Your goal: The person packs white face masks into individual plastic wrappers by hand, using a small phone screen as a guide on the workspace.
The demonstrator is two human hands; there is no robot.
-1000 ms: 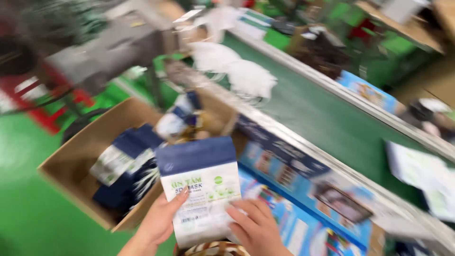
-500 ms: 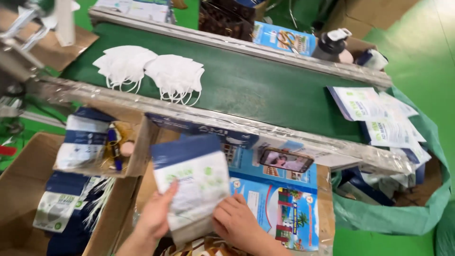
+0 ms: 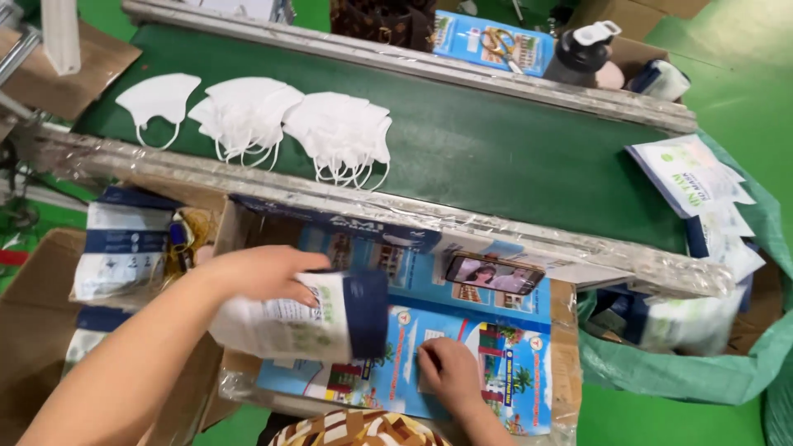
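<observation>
My left hand (image 3: 256,277) grips a white and dark blue mask pouch (image 3: 301,316), lying on its side above a colourful printed board (image 3: 462,347). My right hand (image 3: 450,372) rests on that board with fingers curled, holding nothing that I can see. Beyond the board runs a green conveyor belt (image 3: 496,157) carrying three piles of white face masks (image 3: 339,132). A phone (image 3: 494,273) with a lit screen lies on the board's far edge.
A cardboard box (image 3: 33,330) at the left holds more blue and white pouches (image 3: 120,248). At the right a green bag (image 3: 686,363) holds pouches, with several more spread above it (image 3: 690,173). A dark bottle (image 3: 582,54) stands beyond the belt.
The pouch has turned from upright to lying sideways and moved left in my left hand. My right hand has let go of it and dropped onto the board.
</observation>
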